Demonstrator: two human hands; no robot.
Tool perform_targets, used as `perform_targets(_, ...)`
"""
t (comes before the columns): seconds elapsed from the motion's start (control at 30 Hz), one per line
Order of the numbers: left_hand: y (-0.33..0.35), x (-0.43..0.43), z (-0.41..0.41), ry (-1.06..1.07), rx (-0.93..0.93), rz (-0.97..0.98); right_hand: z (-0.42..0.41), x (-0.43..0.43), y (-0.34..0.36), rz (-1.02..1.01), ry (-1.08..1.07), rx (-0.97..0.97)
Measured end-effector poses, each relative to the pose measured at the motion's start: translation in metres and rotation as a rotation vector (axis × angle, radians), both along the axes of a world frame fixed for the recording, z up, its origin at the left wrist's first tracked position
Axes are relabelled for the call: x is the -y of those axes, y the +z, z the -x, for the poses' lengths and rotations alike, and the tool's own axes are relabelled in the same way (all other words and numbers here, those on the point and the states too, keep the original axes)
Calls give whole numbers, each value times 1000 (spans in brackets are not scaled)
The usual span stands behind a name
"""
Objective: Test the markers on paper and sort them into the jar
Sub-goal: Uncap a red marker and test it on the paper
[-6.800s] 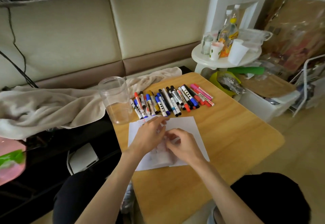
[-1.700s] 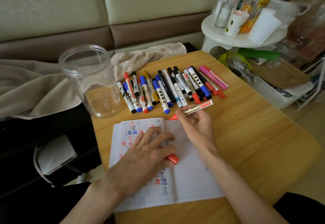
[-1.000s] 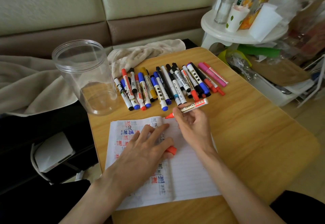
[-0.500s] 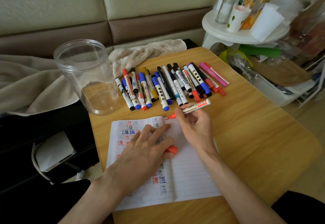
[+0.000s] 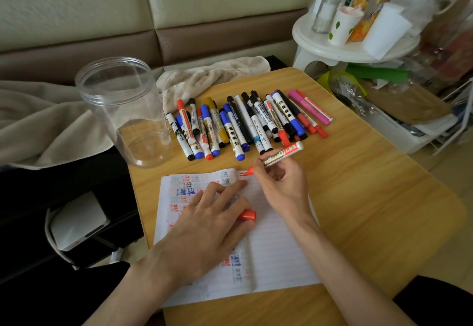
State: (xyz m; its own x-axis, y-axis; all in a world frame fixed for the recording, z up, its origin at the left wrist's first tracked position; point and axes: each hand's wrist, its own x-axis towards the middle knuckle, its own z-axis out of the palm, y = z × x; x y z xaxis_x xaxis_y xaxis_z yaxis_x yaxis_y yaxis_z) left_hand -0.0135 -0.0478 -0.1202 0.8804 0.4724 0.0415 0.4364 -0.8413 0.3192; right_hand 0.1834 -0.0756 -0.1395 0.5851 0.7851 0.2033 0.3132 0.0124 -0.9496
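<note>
**A:** Markers (image 5: 245,121), where are they?

**B:** On the wooden table (image 5: 371,218). Lined paper (image 5: 279,261) lies at the near edge, its left part crowded with red and blue test scribbles. Clear jar (image 5: 122,110) stands upright at the far left corner, mouth open. The capped ones lie in a loose row just beyond the paper, right of the jar, some overlapping.

**A:** Hands?

**B:** Left hand (image 5: 204,225) lies flat on the paper, fingers straight and spread. Right hand (image 5: 281,185) pinches one uncapped red marker (image 5: 282,153), barrel tilted. Its tip touches the paper's top edge, beside a short red stroke.

**A:** Its cap?

**B:** Red cap (image 5: 247,215) is pinned by the left thumb against the side of that hand, over the paper.
</note>
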Motion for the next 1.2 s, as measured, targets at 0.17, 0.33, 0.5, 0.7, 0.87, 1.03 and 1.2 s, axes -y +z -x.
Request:
perform_targets(0.17,-1,4,0,12,-2,-8,0,-1,3,-36,-21,-79)
perform_targets(0.33,-3,4,0,15,-1,-33,1,-1,2,-20,-11,-64)
perform_targets(0.5,-2,5,0,19,-3,-21,2,0,1,1,55,-34)
perform_targets(0.7,0,4,0,16,10,11,0,0,2,-7,-14,-26)
perform_targets(0.87,1,4,0,20,15,7,-1,-1,2,-14,12,-70)
perform_targets(1.03,0,4,0,24,16,8,-1,-1,-1,4,28,-59)
perform_targets(1.2,0,3,-1,33,38,28,-1,0,-1,20,51,-17)
